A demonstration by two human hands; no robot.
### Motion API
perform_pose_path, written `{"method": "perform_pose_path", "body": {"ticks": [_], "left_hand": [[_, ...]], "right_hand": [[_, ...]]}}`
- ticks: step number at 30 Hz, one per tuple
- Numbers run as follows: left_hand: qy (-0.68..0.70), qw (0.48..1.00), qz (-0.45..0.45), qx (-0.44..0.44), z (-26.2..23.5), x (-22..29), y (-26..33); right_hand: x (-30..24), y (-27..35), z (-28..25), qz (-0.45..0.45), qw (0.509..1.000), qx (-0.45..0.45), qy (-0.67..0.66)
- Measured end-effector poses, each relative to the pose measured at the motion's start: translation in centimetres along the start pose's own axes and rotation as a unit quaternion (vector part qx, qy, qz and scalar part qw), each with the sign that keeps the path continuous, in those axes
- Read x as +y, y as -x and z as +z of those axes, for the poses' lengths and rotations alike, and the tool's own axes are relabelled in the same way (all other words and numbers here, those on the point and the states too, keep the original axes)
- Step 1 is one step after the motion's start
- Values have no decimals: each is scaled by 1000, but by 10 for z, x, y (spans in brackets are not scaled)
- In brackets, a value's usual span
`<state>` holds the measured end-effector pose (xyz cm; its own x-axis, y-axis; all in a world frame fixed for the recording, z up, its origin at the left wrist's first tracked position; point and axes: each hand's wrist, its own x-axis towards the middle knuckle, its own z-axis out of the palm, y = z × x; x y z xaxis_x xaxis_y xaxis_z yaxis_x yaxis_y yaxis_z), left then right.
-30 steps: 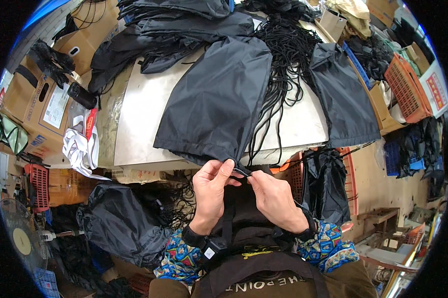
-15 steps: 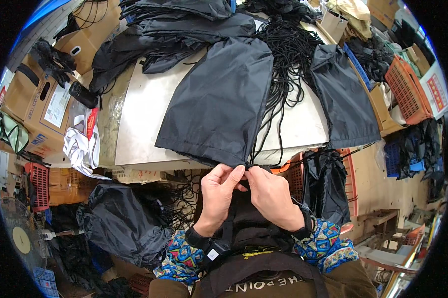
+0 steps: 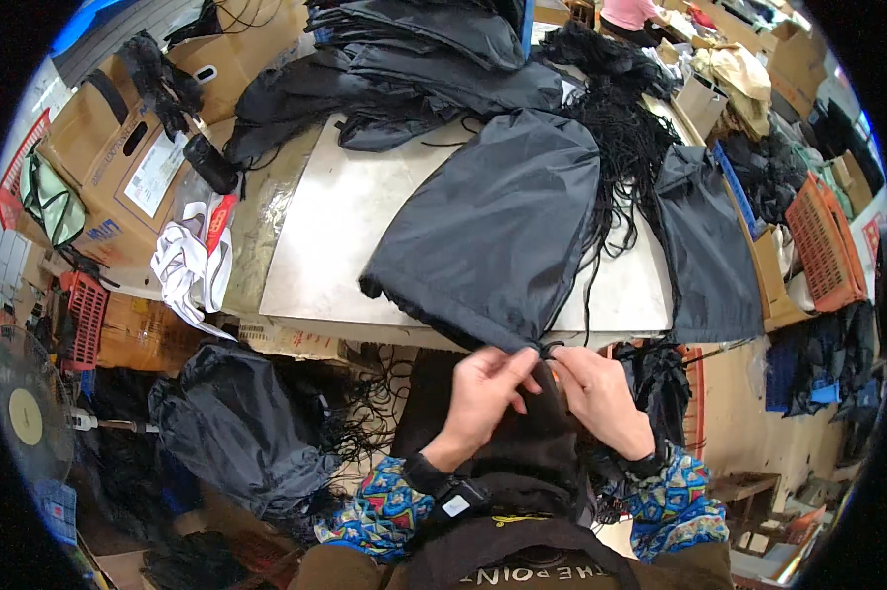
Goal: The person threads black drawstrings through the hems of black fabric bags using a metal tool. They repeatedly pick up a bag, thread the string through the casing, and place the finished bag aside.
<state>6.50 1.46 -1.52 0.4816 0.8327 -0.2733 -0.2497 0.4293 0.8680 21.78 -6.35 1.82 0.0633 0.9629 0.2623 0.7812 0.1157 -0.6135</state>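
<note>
Left hand (image 3: 487, 395), right hand (image 3: 599, 395): your grips pinched at bag (image 3: 498, 221) corner; looks light, limp, slick, hem (image 3: 460, 322) safest hold.

Frame centre: bag (image 3: 493, 221) on your table (image 3: 316, 246), near corner at your left hand (image 3: 488, 393) and right hand (image 3: 601, 401); cords (image 3: 632, 147) right, bag stack (image 3: 424, 44) behind; carton (image 3: 104, 162) upper left.

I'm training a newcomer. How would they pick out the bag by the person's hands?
Find the big whitish board; a black bag lies across its middle. Its near corner reaches past the front edge, where the left hand and right hand are; no hand touches the narrower bag farther right.
</note>
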Motion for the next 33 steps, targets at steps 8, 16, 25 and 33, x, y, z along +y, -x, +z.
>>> {"method": "perform_pose_path", "body": {"ticks": [8, 16, 25, 33], "left_hand": [[56, 981, 141, 119, -62, 47, -28], [-231, 962, 108, -93, -2, -3, -3], [-12, 994, 85, -64, 11, 10, -20], [-433, 827, 356, -42, 22, -35, -35]], "right_hand": [[0, 16, -36, 129, 970, -170, -117], [7, 0, 1, 57, 992, 5, -116], [-2, -3, -1, 110, 991, -20, -69], [-45, -82, -87, -132, 970, 198, 58]]}}
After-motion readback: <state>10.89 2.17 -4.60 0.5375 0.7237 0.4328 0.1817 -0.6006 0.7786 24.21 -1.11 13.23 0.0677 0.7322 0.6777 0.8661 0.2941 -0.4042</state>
